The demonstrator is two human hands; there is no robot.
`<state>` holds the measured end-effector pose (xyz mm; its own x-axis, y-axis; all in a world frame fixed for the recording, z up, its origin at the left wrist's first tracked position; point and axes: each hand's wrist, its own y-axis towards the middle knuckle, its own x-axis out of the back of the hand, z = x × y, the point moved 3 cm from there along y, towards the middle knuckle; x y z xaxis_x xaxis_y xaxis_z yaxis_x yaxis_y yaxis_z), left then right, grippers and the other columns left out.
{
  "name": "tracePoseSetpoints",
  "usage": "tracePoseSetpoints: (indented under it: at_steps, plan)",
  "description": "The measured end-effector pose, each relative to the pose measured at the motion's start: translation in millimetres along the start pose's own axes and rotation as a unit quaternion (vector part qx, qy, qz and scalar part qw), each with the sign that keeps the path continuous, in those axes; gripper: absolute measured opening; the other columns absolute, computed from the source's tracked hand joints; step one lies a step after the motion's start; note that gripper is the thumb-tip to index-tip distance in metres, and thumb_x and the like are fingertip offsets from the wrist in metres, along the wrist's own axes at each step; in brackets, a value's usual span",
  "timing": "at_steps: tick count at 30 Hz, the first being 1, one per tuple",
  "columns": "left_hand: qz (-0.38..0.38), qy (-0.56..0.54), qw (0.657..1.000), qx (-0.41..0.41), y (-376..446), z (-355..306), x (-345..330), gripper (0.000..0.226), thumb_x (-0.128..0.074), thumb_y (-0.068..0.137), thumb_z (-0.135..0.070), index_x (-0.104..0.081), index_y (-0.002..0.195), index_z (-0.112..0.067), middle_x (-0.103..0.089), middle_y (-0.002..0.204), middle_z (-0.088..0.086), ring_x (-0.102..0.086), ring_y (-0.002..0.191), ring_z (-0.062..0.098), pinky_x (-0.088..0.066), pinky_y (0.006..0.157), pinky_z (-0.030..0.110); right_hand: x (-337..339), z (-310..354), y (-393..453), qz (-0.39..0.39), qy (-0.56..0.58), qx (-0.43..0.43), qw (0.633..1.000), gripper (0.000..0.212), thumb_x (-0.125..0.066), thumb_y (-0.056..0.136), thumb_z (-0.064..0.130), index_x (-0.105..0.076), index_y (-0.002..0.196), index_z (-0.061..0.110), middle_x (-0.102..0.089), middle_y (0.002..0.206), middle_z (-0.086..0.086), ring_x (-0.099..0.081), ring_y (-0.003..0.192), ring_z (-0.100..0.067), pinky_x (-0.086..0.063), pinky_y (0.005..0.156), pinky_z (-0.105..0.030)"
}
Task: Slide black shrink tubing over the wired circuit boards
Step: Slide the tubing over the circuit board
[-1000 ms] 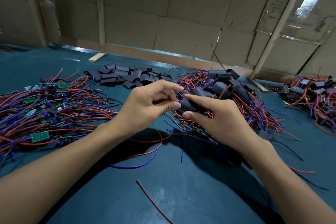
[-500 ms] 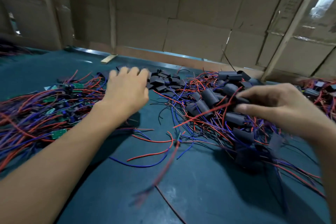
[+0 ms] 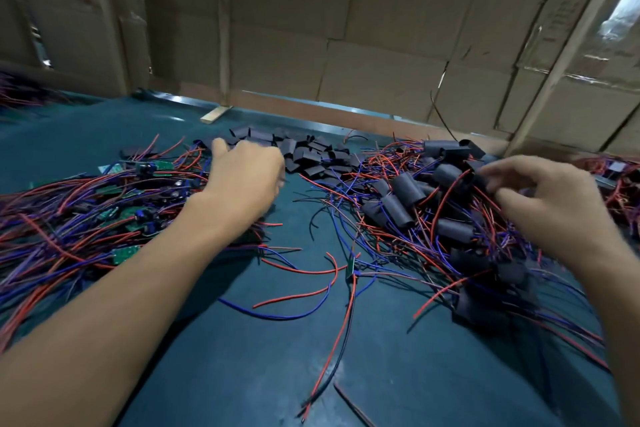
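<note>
Sleeved board now dropped on right pile; right hand (image 3: 550, 198) loosely curled, empty. Left hand (image 3: 242, 180) reaches far tubing pile (image 3: 311, 152), grip unclear; next cycle starting.

The table (image 3: 242, 374) is deep teal all over, with a pale silvery strip along its far edge. Near that far edge lies a heap of matt black tube pieces (image 3: 311, 156). By the left edge, a tangle of red and blue wires (image 3: 52, 218) carries small green boards (image 3: 123, 253) with white markings. Toward the right edge, more red and blue wires (image 3: 433, 253) run out of black sleeved bundles (image 3: 407, 187). Behind the table stands plain brown cardboard (image 3: 381, 45), with a light tan wooden strip (image 3: 214, 113) at its foot.
</note>
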<state>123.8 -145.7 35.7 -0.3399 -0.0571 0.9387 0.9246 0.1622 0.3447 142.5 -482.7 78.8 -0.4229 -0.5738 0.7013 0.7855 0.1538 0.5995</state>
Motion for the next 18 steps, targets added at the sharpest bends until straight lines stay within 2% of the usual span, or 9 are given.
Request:
tracePoseSetpoints:
  at_steps: [2,4,6,8,10,12,14,15,18]
  plan:
    - [-0.075,-0.028,0.995,-0.053,-1,-8,8,0.015,-0.063,0.094,-0.022,-0.072,0.105,-0.028,-0.071,0.101,-0.003,-0.055,0.106,0.027,-0.027,0.087,0.04,-10,16,-5,-0.052,0.053,0.029,0.997,0.04,-0.059,0.079,-0.01,-0.078,0.104,0.015,-0.073,0.085,0.001,-0.063,0.074,-0.003,-0.044,0.072,-0.005]
    - [-0.174,-0.052,0.972,-0.146,-7,-22,16,0.019,-0.059,0.099,-0.024,-0.073,0.112,-0.024,-0.069,0.105,0.001,-0.053,0.105,0.029,-0.031,0.085,0.04,-25,30,-11,-0.045,0.107,0.047,0.992,0.04,-0.06,0.081,-0.01,-0.077,0.107,0.016,-0.073,0.087,0.0,-0.065,0.073,-0.012,-0.05,0.075,-0.017]
    - [-0.272,-0.105,0.92,-0.26,-20,-41,23,0.019,-0.059,0.1,-0.019,-0.076,0.107,-0.014,-0.07,0.096,0.005,-0.058,0.093,0.032,-0.042,0.077,0.042,-42,42,-16,-0.006,0.153,0.049,0.987,0.035,-0.068,0.086,-0.002,-0.075,0.115,0.018,-0.074,0.09,0.001,-0.067,0.074,-0.012,-0.052,0.076,-0.024]
    - [-0.33,-0.149,0.862,-0.355,-35,-61,24,0.017,-0.061,0.1,-0.013,-0.077,0.103,-0.008,-0.071,0.09,0.009,-0.062,0.085,0.034,-0.049,0.073,0.045,-58,52,-22,0.064,0.188,0.042,0.979,0.037,-0.075,0.088,0.011,-0.072,0.124,0.02,-0.073,0.088,0.007,-0.063,0.073,-0.004,-0.05,0.077,-0.021]
    - [-0.334,-0.174,0.828,-0.414,-47,-79,21,0.018,-0.059,0.1,-0.006,-0.076,0.104,-0.002,-0.07,0.092,0.012,-0.061,0.083,0.034,-0.051,0.074,0.047,-71,62,-27,0.15,0.24,0.058,0.957,0.036,-0.078,0.085,0.008,-0.073,0.117,0.023,-0.071,0.085,0.013,-0.059,0.077,0.001,-0.05,0.077,-0.021]
    - [-0.321,-0.194,0.808,-0.454,-56,-93,16,0.02,-0.056,0.096,0.005,-0.073,0.106,0.003,-0.068,0.093,0.016,-0.058,0.082,0.035,-0.05,0.078,0.047,-77,69,-34,0.214,0.278,0.1,0.931,0.026,-0.075,0.077,0.001,-0.071,0.09,0.023,-0.064,0.078,0.017,-0.053,0.077,0.005,-0.046,0.07,-0.018]
    - [-0.303,-0.216,0.798,-0.475,-61,-99,15,0.021,-0.056,0.094,0.008,-0.07,0.109,0.006,-0.066,0.093,0.017,-0.055,0.082,0.036,-0.048,0.081,0.044,-79,65,-36,0.224,0.294,0.119,0.922,0.014,-0.071,0.075,-0.005,-0.066,0.073,0.008,-0.057,0.072,0.009,-0.049,0.073,0.001,-0.045,0.062,-0.023]
    - [-0.299,-0.229,0.794,-0.476,-60,-100,16,0.021,-0.057,0.096,0.005,-0.069,0.113,0.006,-0.065,0.093,0.016,-0.054,0.082,0.035,-0.048,0.082,0.043,-81,61,-35,0.221,0.3,0.109,0.922,0.017,-0.071,0.076,-0.011,-0.066,0.069,0.003,-0.056,0.068,0.006,-0.05,0.071,-0.002,-0.046,0.061,-0.028]
    - [-0.29,-0.273,0.799,-0.451,-51,-92,19,0.033,-0.062,0.098,-0.007,-0.061,0.129,0.004,-0.064,0.102,0.013,-0.057,0.091,0.032,-0.048,0.092,0.038,-85,57,-31,0.219,0.371,0.049,0.901,0.026,-0.068,0.083,-0.017,-0.074,0.075,0.007,-0.07,0.068,-0.009,-0.061,0.063,-0.01,-0.053,0.062,-0.029]
